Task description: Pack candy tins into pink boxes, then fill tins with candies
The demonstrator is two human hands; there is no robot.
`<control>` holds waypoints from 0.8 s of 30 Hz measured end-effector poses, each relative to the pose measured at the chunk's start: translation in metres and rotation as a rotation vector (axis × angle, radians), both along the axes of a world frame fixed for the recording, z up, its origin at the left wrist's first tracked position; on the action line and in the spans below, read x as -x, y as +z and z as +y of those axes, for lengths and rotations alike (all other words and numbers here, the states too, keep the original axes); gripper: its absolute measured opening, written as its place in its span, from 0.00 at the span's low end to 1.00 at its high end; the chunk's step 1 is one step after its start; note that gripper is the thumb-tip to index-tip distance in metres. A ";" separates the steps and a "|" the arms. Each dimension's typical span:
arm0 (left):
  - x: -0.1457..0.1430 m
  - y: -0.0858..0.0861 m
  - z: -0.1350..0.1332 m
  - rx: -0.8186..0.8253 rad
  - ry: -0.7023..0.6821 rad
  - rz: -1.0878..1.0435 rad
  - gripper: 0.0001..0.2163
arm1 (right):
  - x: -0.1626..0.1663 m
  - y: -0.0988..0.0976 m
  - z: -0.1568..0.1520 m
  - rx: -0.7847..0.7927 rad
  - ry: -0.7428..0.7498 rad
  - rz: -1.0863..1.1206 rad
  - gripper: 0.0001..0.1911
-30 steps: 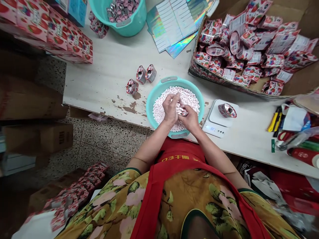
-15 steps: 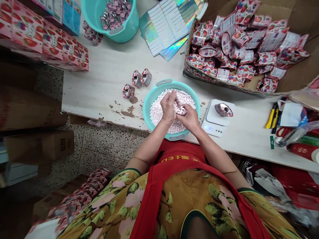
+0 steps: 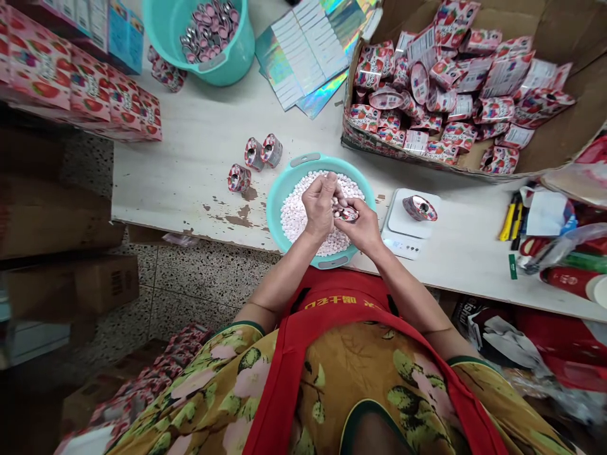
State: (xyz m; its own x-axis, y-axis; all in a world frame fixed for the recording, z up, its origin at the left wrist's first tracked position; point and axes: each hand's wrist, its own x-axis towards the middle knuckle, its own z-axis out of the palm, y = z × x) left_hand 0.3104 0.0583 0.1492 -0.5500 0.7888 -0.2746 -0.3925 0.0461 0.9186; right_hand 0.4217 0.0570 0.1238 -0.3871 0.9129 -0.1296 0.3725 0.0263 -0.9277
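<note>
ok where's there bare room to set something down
Bare tabletop lies left of the three printed containers, and between the scale and the yellow tool. Crowded: the pellet basin, under the left hand and right hand, and the cardboard box.

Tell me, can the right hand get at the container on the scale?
Probably yes: the container sits uncovered on the scale right beside the basin, with nothing seen blocking the way. But the right hand holds a second container, so it may need freeing first.
</note>
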 end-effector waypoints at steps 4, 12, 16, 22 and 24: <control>-0.004 -0.002 -0.001 -0.030 -0.054 -0.040 0.26 | 0.000 -0.009 -0.002 0.006 -0.027 0.057 0.14; 0.008 -0.009 0.002 -0.040 -0.072 -0.148 0.26 | 0.002 -0.028 -0.003 0.077 -0.034 0.199 0.19; -0.002 -0.003 -0.004 -0.112 -0.042 -0.034 0.25 | 0.004 -0.028 -0.005 0.047 -0.040 0.210 0.18; 0.008 -0.001 0.001 -0.088 0.092 0.086 0.26 | 0.003 -0.027 -0.002 0.038 -0.043 0.213 0.19; 0.016 -0.006 0.004 -0.032 0.175 0.140 0.26 | 0.002 -0.027 -0.001 0.041 -0.042 0.209 0.20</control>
